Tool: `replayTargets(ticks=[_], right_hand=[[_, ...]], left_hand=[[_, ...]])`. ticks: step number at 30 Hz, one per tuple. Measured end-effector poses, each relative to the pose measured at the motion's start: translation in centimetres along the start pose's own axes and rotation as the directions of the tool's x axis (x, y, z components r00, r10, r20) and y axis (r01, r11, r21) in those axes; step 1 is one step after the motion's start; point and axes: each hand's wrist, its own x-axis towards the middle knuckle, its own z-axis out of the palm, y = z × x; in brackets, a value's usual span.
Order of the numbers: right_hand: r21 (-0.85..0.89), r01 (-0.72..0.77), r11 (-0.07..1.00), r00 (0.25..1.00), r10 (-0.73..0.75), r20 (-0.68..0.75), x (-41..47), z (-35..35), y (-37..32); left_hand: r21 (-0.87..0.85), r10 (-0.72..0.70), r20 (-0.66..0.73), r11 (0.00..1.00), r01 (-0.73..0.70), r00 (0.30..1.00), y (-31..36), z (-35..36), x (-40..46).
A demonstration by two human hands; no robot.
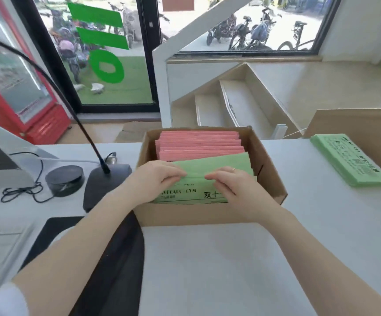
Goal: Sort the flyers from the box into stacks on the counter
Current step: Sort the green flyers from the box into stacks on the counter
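Note:
An open cardboard box (210, 214) stands on the white counter (230, 258). Upright pink flyers (199, 142) fill its far half and green flyers (221, 161) its near half. My left hand (155, 179) and my right hand (230, 184) are both inside the box, fingers pinching the top edges of the front green flyers. The nearest green flyer (185, 195) shows black print. A flat stack of green flyers (351, 159) lies on the counter to the right of the box.
A gooseneck microphone with a dark base (102, 181) and a round black puck (65, 180) with cables sit left of the box. A monitor (0, 153) is at far left, a dark mat (112, 258) near the front, a cardboard panel (354, 122) behind the stack.

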Motion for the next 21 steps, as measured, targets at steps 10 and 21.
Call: replayTargets(ticks=[10,21], right_hand=[[-0.195,-0.15,0.969,0.988,0.152,-0.004,0.2,2.3,-1.8],[-0.248,-0.397,0.884,0.877,0.445,0.181,1.9,1.0,-2.3]], left_hand=[[0.08,0.002,0.053,0.997,-0.006,0.999,-0.8,0.7,-0.4],[0.062,0.038,0.022,0.997,-0.039,0.999,-1.3,1.3,-0.4]])
